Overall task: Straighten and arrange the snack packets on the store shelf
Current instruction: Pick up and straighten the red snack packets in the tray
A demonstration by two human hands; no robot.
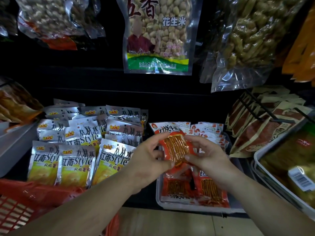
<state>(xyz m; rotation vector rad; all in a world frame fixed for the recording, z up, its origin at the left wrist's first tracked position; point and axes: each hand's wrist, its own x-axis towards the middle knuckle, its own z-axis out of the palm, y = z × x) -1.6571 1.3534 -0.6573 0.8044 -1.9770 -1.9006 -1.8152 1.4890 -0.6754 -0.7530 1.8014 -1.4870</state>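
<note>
Both hands hold one red plastic snack packet (176,148), its clear window showing orange-brown strips, lifted above the pale shallow tray (158,188). The left hand (148,157) grips the packet's 9 o'clock edge. Its fingers (157,136) curl over the upper corner and its thumb presses the lower one. The right hand (207,156) pinches the 3 o'clock edge in the same way, with its fingers (194,139) above and its thumb low on the front. The packet spans the gap between the two sets of fingers, touching both. It is tilted a little clockwise, with its printed header at 12 o'clock.

The step looks like squaring this packet before it goes back among its fellows. To do it well:

- Draw the two edges gently apart so the film lies flat.
- Turn the packet until its header runs level.
- Hold it by the sealed margins only. The strips inside would probably snap under a hard squeeze, and the glossy film is likely to slip.

Match its facing to the standing red-and-white packets (209,132) at 1 o'clock, or lay it squarely on the flat red packets (192,188) in the tray at 6 o'clock. Keep it away from the silver foil crisp packets (76,165) at 9 o'clock, which form a separate group.
</note>
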